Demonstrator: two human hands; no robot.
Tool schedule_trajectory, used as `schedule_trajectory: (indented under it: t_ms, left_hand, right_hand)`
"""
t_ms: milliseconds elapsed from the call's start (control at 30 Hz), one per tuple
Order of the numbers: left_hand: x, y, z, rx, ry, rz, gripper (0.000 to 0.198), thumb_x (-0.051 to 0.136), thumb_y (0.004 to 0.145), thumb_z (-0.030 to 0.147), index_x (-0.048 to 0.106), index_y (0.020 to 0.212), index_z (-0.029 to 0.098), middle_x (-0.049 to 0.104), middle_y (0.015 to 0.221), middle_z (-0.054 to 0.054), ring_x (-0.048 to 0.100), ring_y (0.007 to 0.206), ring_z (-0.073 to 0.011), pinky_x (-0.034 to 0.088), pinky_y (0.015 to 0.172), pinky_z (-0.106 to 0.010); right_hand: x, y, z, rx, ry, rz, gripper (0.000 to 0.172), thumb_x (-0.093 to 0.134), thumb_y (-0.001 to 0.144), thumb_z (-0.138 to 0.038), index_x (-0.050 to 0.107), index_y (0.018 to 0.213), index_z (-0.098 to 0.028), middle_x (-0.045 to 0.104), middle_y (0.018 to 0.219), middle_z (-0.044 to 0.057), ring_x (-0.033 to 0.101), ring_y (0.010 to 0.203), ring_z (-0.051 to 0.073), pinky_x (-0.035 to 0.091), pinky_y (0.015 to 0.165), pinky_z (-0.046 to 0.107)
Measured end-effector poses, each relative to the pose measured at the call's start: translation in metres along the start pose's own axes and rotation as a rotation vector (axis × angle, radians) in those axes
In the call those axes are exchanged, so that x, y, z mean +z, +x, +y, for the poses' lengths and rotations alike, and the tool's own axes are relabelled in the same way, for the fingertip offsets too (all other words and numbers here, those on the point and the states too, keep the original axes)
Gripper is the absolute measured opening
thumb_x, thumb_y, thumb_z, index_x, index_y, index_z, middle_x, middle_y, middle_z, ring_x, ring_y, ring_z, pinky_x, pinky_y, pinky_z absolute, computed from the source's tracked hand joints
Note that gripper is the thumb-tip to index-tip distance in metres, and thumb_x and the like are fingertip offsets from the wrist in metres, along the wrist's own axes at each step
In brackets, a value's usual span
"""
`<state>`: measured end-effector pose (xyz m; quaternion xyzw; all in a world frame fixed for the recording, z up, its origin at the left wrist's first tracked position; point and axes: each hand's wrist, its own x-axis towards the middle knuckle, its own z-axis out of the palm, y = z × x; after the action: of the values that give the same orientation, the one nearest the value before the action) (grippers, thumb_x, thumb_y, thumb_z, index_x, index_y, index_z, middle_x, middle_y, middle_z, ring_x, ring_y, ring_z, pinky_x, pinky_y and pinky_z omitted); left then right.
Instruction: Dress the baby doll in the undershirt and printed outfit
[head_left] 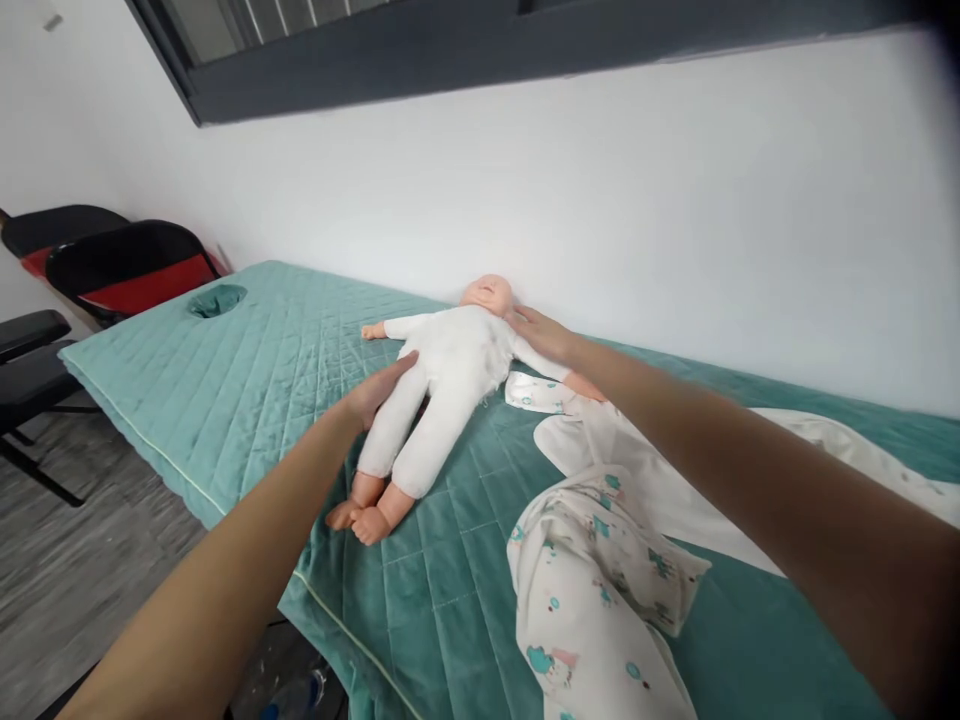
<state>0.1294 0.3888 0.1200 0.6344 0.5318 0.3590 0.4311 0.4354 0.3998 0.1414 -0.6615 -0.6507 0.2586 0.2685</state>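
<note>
A baby doll (457,350) with a white cloth body and plastic head, hands and feet lies on its back on the green quilted cover, head toward the wall. My left hand (382,388) grips the doll at the hip and upper leg, thumb on top; its other fingers are mostly hidden. At the doll's neck and shoulder, my right hand (544,332) holds on from the other side, its fingertips partly out of sight. White printed baby clothing (592,570) lies crumpled beside the doll, under my right forearm.
The green quilted cover (300,340) has a round hole (217,300) near its far left end. A white wall (600,200) rises behind, below a dark window frame (360,75). Black and red chairs (142,265) stand at left. Some white cloth (720,520) stretches right.
</note>
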Motion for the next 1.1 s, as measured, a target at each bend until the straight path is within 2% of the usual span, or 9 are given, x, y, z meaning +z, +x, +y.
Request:
schedule_trajectory:
  t_ms: [233,333,400,467,567,667,900,1033,1100]
  left_hand:
    - [0.017,-0.051,0.029,0.241,0.231,0.207,0.032,0.062,0.090,0.038,0.062,0.107,0.011,0.068,0.112,-0.016,0.056,0.121,-0.0304,0.042,0.106,-0.043]
    - [0.057,-0.108,0.047,0.296,0.202,-0.078,0.033,0.049,0.096,0.039,0.065,0.115,0.017,0.071,0.107,-0.011,0.065,0.104,-0.0249,0.048,0.096,-0.038]
    - [0.088,-0.144,0.052,0.302,0.201,-0.280,0.037,0.061,0.087,0.049,0.069,0.109,0.020,0.074,0.098,-0.007,0.068,0.087,-0.0236,0.053,0.083,-0.035]
    - [0.114,-0.170,0.055,0.330,0.318,-0.480,0.038,0.076,0.073,0.046,0.071,0.100,0.020,0.074,0.101,-0.008,0.067,0.095,-0.0277,0.052,0.088,-0.037]
    - [0.136,-0.192,0.064,0.317,0.391,-0.548,0.028,0.073,0.071,0.022,0.071,0.098,0.016,0.073,0.101,-0.009,0.067,0.099,-0.0291,0.051,0.091,-0.039]
    - [0.142,-0.210,0.087,0.568,0.252,-0.584,0.033,0.061,0.076,0.009,0.071,0.105,0.020,0.071,0.108,-0.006,0.065,0.105,-0.0232,0.048,0.097,-0.035]
    - [0.148,-0.241,0.149,0.933,0.224,-0.174,0.058,0.062,0.073,0.008,0.053,0.129,0.021,0.050,0.143,-0.014,0.044,0.137,-0.0293,0.039,0.111,-0.048]
    - [0.154,-0.248,0.162,1.020,0.313,-0.516,0.032,0.062,0.077,0.012,0.061,0.107,0.024,0.064,0.131,-0.008,0.054,0.128,-0.0258,0.043,0.105,-0.040]
    - [0.155,-0.252,0.163,1.014,0.355,-0.510,0.013,0.062,0.081,0.018,0.060,0.093,0.023,0.070,0.110,-0.005,0.063,0.109,-0.0231,0.047,0.093,-0.036]
  right_hand:
    - [-0.043,-0.115,0.072,0.322,-0.358,0.192,0.057,0.021,0.101,-0.052,0.062,0.111,-0.015,0.069,0.117,0.021,0.063,0.111,0.034,0.046,0.095,0.045]
    - [-0.066,-0.160,0.086,0.314,-0.489,0.144,0.041,0.044,0.094,-0.053,0.065,0.095,-0.018,0.070,0.109,0.018,0.063,0.106,0.036,0.046,0.090,0.047]
    - [-0.081,-0.182,0.085,0.309,-0.554,0.086,0.029,0.056,0.086,-0.046,0.065,0.083,-0.018,0.071,0.098,0.017,0.064,0.097,0.036,0.047,0.083,0.046]
    - [-0.093,-0.202,0.076,0.284,-0.593,0.037,0.020,0.061,0.081,-0.038,0.063,0.074,-0.019,0.071,0.087,0.015,0.065,0.089,0.034,0.046,0.078,0.043]
    - [-0.107,-0.232,0.052,0.173,-0.604,-0.002,0.014,0.058,0.081,-0.033,0.064,0.077,-0.021,0.070,0.084,0.008,0.063,0.086,0.027,0.045,0.078,0.037]
    - [-0.117,-0.268,0.015,0.001,-0.519,0.000,0.019,0.051,0.087,-0.038,0.064,0.087,-0.023,0.070,0.091,0.003,0.062,0.088,0.022,0.044,0.079,0.032]
    - [-0.129,-0.371,-0.073,-0.348,-0.307,-0.077,0.026,0.048,0.096,-0.042,0.063,0.088,-0.023,0.064,0.078,0.000,0.055,0.067,0.016,0.038,0.065,0.030]
    - [-0.124,-0.405,-0.079,-0.441,-0.323,-0.185,0.029,0.043,0.101,-0.040,0.065,0.093,-0.023,0.067,0.086,0.003,0.057,0.071,0.017,0.036,0.063,0.030]
    - [-0.125,-0.414,-0.069,-0.400,-0.344,-0.190,0.028,0.045,0.101,-0.042,0.065,0.095,-0.024,0.068,0.086,0.003,0.058,0.069,0.018,0.035,0.061,0.031]
